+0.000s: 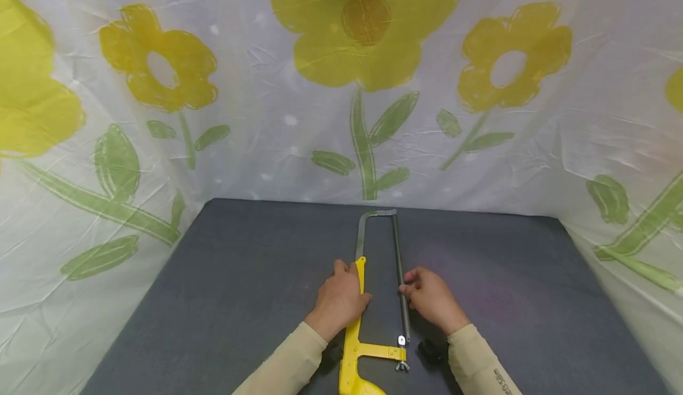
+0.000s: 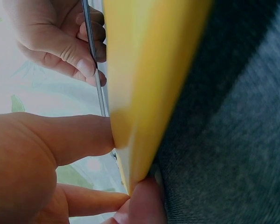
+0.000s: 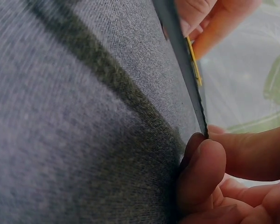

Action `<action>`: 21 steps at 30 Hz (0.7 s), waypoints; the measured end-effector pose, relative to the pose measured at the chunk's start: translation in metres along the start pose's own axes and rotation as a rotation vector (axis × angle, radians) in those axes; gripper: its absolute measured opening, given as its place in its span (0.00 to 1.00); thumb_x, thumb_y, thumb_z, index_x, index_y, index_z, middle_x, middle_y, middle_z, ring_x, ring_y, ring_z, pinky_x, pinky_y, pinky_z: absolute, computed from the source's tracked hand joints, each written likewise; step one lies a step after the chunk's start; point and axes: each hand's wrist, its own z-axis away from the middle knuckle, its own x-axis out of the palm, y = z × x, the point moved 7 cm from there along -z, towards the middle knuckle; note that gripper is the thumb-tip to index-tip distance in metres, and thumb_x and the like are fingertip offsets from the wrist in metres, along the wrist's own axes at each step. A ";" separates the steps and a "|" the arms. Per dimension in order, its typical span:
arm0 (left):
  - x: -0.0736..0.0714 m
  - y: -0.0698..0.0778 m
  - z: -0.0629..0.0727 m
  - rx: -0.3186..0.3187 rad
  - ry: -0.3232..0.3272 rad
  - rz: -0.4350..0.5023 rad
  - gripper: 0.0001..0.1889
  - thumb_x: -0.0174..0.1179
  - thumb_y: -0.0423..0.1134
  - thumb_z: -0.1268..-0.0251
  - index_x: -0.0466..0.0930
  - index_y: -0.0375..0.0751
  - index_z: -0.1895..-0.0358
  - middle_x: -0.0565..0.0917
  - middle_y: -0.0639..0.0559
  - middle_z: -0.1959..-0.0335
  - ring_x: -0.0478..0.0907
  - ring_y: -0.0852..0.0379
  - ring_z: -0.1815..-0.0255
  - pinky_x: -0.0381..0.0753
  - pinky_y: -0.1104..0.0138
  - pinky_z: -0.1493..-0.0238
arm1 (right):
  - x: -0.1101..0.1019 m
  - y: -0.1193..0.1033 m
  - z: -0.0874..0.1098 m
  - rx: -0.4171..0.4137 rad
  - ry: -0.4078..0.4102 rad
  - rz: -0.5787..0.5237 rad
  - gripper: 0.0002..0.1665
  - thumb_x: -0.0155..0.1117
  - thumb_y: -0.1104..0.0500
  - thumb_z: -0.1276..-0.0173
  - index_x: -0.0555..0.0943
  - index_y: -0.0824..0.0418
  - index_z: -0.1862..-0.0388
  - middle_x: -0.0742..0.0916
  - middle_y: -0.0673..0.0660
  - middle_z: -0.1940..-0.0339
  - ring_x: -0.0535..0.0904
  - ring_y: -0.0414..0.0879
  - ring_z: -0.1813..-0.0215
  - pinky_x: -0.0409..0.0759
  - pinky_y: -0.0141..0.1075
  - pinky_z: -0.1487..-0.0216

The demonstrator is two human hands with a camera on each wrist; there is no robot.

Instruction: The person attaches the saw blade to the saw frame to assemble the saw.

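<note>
A hacksaw with a yellow handle and frame (image 1: 350,347) lies on the dark table, its silver bow (image 1: 361,229) pointing away from me. My left hand (image 1: 340,297) grips the yellow part of the frame, thumb on one side and fingers on the other, as the left wrist view shows. Along the right side runs the thin saw blade (image 1: 398,252), which my right hand (image 1: 431,299) pinches between thumb and fingers partway down. Its far end meets the bow's tip. The near end is beside the metal blade fitting (image 1: 401,341); whether it is hooked on, I cannot tell.
A wing nut (image 1: 402,367) sits at the near end of the saw's yellow crosspiece. The dark cloth-like tabletop (image 1: 256,276) reaches back to a white curtain (image 1: 240,146) printed with yellow flowers, which also hangs along both sides.
</note>
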 end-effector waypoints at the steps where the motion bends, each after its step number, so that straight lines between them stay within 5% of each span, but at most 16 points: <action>1: 0.000 0.000 0.000 0.001 0.000 -0.001 0.41 0.77 0.41 0.33 0.70 0.24 0.24 0.73 0.33 0.40 0.79 0.49 0.70 0.88 0.57 0.66 | 0.000 0.000 0.000 0.000 0.003 0.000 0.10 0.66 0.62 0.22 0.81 0.67 0.48 0.89 0.57 0.65 0.84 0.46 0.68 0.78 0.39 0.67; 21: 0.003 0.000 -0.002 -0.008 0.001 -0.012 0.40 0.76 0.42 0.32 0.70 0.25 0.24 0.73 0.33 0.40 0.78 0.51 0.71 0.87 0.58 0.68 | 0.000 0.001 -0.001 0.029 -0.018 0.027 0.13 0.68 0.60 0.23 0.82 0.66 0.45 0.88 0.57 0.63 0.82 0.47 0.66 0.77 0.39 0.67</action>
